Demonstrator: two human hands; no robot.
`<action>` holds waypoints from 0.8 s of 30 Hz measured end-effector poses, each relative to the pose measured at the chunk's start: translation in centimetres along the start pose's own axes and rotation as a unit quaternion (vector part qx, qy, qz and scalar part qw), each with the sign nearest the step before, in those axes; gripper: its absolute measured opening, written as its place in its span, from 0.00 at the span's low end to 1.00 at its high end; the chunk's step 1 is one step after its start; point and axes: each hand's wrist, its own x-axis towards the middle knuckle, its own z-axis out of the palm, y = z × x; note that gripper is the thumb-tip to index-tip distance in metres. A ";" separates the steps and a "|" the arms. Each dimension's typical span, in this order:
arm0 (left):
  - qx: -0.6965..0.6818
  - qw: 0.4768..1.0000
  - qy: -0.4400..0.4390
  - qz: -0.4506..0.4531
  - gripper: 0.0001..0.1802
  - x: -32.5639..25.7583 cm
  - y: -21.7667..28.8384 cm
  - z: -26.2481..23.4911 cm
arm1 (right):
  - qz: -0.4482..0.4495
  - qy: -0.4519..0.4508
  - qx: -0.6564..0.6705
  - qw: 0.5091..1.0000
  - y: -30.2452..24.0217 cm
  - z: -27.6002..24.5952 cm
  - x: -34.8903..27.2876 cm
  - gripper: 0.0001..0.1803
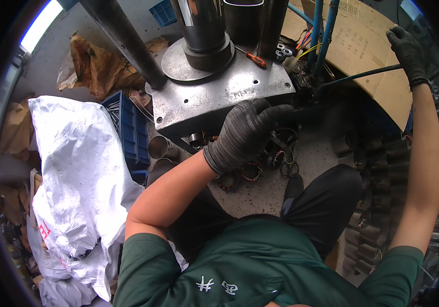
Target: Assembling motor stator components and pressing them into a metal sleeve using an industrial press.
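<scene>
I have my left hand (245, 130) in a dark glove at the front edge of the steel press plate (219, 92), fingers curled over something dark just below that edge — I cannot tell what it is or whether they truly clamp it. My right hand (409, 51), also gloved, is raised high and well apart from the left, clenched round a thin black lever rod (362, 75) that runs across in front of a sheet of brown cardboard (368, 46). On the plate stands a polished steel cylinder (204, 30) on a round base, and an orange-handled screwdriver (252, 58) lies near the back edge of the plate. On the floor below my left hand lie several wound stator coils (252, 171) with copper wire. A blue plastic crate (130, 130) sits just beside the plate's left edge — a white woven sack (76, 163) is heaped against it.
</scene>
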 end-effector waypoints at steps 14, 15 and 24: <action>-0.068 0.996 -0.015 -0.051 0.38 0.4 -1.1 0.5 | -0.139 0.029 0.040 0.989 0.0 -3.6 -12.2 0.16; -0.059 0.997 -0.003 -0.043 0.43 0.3 -1.4 0.2 | -0.089 -0.012 0.067 0.994 -0.9 -4.1 -14.9 0.15; -0.024 0.994 0.095 0.038 0.49 0.9 -1.6 -2.3 | -0.384 -0.157 0.229 0.881 -20.3 -3.7 -23.7 0.22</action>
